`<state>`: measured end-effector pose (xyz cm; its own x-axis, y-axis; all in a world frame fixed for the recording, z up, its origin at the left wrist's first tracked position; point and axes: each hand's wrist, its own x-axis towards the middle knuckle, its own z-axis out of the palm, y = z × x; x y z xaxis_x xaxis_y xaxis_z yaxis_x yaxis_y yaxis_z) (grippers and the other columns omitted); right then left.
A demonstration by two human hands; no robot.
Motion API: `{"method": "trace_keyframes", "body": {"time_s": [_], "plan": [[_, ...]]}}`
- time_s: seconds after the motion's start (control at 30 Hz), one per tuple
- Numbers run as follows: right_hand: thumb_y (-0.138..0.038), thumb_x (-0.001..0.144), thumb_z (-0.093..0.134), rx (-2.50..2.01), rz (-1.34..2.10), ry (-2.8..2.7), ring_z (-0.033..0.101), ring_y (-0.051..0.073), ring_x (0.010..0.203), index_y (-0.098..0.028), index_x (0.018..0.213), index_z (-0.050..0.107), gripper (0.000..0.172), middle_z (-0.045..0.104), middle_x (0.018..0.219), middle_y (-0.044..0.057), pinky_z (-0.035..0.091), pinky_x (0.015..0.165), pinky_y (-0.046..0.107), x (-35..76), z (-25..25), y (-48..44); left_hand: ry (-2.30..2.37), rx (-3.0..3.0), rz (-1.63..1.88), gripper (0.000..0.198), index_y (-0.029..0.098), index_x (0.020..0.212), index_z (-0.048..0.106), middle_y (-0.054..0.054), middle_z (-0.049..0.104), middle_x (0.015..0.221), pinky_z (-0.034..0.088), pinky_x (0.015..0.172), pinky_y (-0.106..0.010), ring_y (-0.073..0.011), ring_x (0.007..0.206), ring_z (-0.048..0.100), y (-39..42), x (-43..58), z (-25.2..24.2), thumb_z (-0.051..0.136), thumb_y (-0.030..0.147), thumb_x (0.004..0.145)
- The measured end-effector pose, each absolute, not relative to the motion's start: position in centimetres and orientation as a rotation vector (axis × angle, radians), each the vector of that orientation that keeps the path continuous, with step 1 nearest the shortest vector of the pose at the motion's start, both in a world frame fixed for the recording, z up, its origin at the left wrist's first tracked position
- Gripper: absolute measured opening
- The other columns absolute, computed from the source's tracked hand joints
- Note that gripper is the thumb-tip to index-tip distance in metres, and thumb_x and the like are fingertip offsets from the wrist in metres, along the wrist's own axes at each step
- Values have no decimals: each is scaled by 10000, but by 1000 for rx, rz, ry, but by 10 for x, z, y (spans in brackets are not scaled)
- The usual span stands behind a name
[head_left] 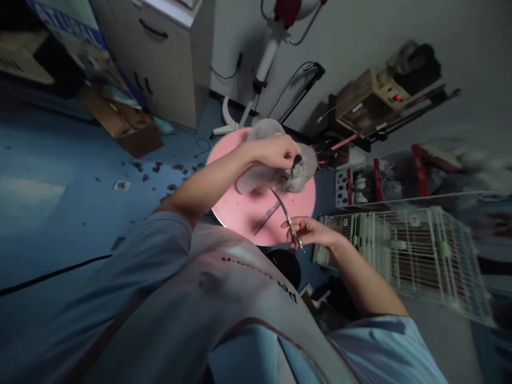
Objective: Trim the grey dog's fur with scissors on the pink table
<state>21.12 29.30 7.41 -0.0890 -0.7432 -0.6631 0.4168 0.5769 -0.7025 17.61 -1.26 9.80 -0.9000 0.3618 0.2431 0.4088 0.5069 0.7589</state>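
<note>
A fluffy grey-white dog (306, 173) is on a round pink grooming table (228, 205). My left hand (280, 151) reaches over it with curled fingers, gripping the dog near its head; a small dark spot shows beside the fingertips, and I cannot make out which part they hold. Curved metal scissors (283, 205) are in my right hand (307, 232), fingers around the handles. The blades point up and left toward the dog, a little apart from its fur. On the tabletop below the dog lies a slim purplish comb (267, 217).
Dark tufts of hair (172, 188) are scattered over the blue floor at left, near a cardboard box (138, 133). Behind the table rises a white stand (268, 61). White wire cages (416, 256) and a shelf (420, 202) with packages stand at right.
</note>
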Motion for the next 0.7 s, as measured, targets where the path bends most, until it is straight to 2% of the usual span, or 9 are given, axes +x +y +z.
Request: {"method": "trace_keyframes", "body": {"time_s": [0.07, 0.2, 0.27, 0.37, 0.57, 0.7], "plan": [[-296, 667, 900, -317, -998, 1406, 731, 162, 716, -161, 1104, 657, 517, 751, 851, 52, 587, 685, 265, 194, 93, 288, -2703, -718, -1387, 119, 81, 567, 565, -65, 583, 746, 349, 808, -255, -137, 759, 526, -12, 176, 99, 528, 53, 677], [-388, 632, 898, -333, -1010, 1488, 732, 188, 775, -164, 1091, 700, 548, 748, 886, 78, 615, 755, 321, 180, 109, 276, -2632, -765, -1355, 163, 79, 539, 507, -46, 547, 698, 259, 680, -253, -90, 631, 417, -6, 174, 96, 522, 48, 698], [-350, 644, 894, -342, -994, 1547, 725, 172, 736, -173, 1098, 692, 528, 745, 887, 71, 612, 703, 294, 179, 108, 275, -2599, -776, -1314, 181, 83, 533, 463, -35, 560, 701, 226, 638, -265, -74, 583, 365, -1, 172, 94, 528, 48, 699], [-270, 666, 891, -363, -949, 1602, 711, 148, 684, -186, 1110, 669, 503, 739, 865, 51, 589, 627, 248, 180, 101, 279, -2629, -716, -1274, 190, 85, 542, 450, -30, 561, 688, 226, 627, -275, -71, 566, 347, 6, 172, 97, 552, 55, 699], [-331, 681, 880, -379, -1037, 1616, 715, 157, 722, -193, 1135, 674, 517, 735, 895, 48, 603, 722, 301, 183, 94, 283, -2676, -698, -1251, 127, 42, 599, 551, -59, 525, 658, 247, 665, -250, -60, 599, 339, 14, 178, 105, 548, 54, 726], [-303, 669, 895, -393, -1042, 1630, 689, 140, 655, -187, 1106, 669, 505, 736, 854, 43, 590, 661, 285, 187, 87, 282, -2681, -699, -1198, 127, 70, 575, 563, -48, 497, 634, 255, 623, -270, -78, 563, 336, 15, 175, 104, 541, 59, 699]]}}
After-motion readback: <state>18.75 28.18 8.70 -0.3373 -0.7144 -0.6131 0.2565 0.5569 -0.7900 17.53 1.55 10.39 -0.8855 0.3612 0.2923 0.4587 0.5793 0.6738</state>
